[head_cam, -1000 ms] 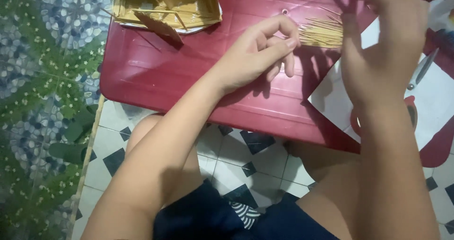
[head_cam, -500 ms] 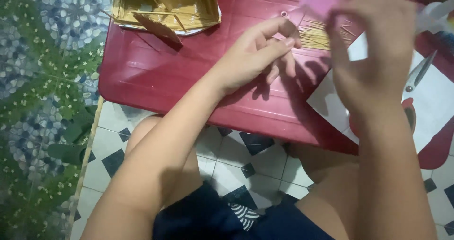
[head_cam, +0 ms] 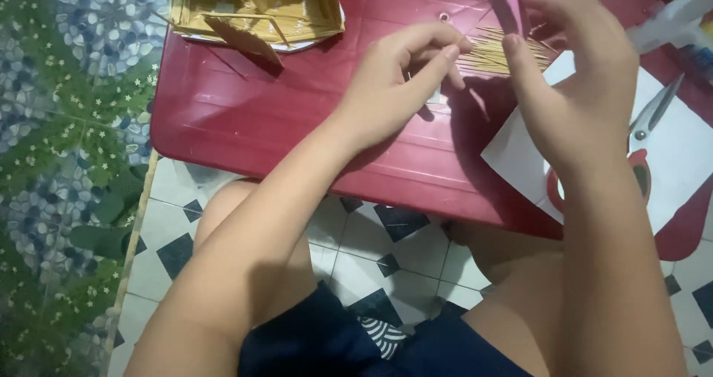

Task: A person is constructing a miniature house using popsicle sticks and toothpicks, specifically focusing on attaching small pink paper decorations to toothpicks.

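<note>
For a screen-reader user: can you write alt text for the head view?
Over a red table, the left hand touches a pile of thin sticks while the right hand holds a pink object. Red-handled scissors lie on white paper.

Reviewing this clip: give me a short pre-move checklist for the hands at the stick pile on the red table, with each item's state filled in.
1. Left hand at the pile of thin sticks: ok, fingertips meet its near end.
2. Single stick pinched out by the left hand: cannot tell, fingers hide it.
3. Right hand grip on the pink piece: ok, held above the pile.
4. Scissors away from the fingers: ok, lying on the white sheet behind the right wrist.
5. Stick-built model safe from the arms: ok, apart at the table's far left.
6. Red table space before the left hand: ok, bare.
</note>
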